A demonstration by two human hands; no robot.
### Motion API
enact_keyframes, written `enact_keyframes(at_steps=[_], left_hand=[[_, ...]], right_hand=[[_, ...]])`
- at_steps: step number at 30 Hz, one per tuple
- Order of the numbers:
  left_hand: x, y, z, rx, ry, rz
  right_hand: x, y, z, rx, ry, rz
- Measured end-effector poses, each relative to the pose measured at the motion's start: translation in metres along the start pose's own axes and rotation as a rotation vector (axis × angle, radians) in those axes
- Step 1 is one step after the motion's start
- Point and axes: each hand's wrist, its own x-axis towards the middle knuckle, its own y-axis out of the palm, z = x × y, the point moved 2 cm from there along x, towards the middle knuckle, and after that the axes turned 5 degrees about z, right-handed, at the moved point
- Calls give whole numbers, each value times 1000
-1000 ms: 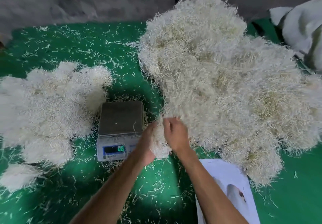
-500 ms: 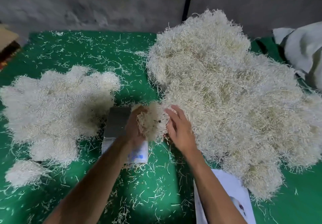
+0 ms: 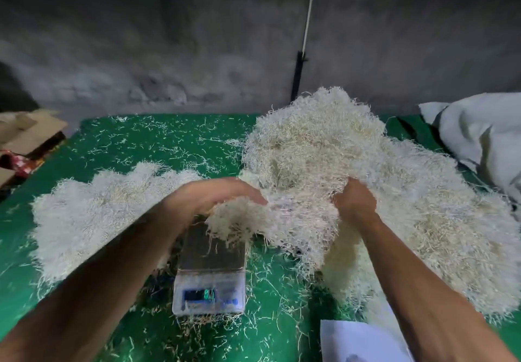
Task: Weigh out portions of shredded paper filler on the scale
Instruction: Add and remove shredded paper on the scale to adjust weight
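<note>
Head view: a left hand (image 3: 217, 195) curls over a clump of shredded paper (image 3: 239, 220) held directly above the scale (image 3: 210, 265), whose pan lies just below and toward the viewer; the right hand (image 3: 353, 202), farther to the right, grips into the edge of the big filler pile (image 3: 394, 192), well off the scale

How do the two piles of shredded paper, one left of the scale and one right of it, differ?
The right pile is larger and taller; the left pile is lower and flatter. The right pile looks more yellowish, the left pile whiter. The right hand grips into the right pile; neither hand touches the left pile. Both lie on the green mat.
</note>
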Motion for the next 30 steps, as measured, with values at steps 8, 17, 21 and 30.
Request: enact_keyframes(at_steps=[8, 17, 21, 30], left_hand=[[17, -21, -83, -288, 363, 24], [4, -8, -109, 777, -73, 7], [24, 4, -101, 942, 125, -263], [2, 13, -113, 925, 341, -198]], right_hand=[[-70, 4, 99, -2, -661, 240], [-48, -42, 120, -238, -611, -114], [-44, -64, 129, -325, -700, -321], [-18, -55, 95, -337, -407, -300]])
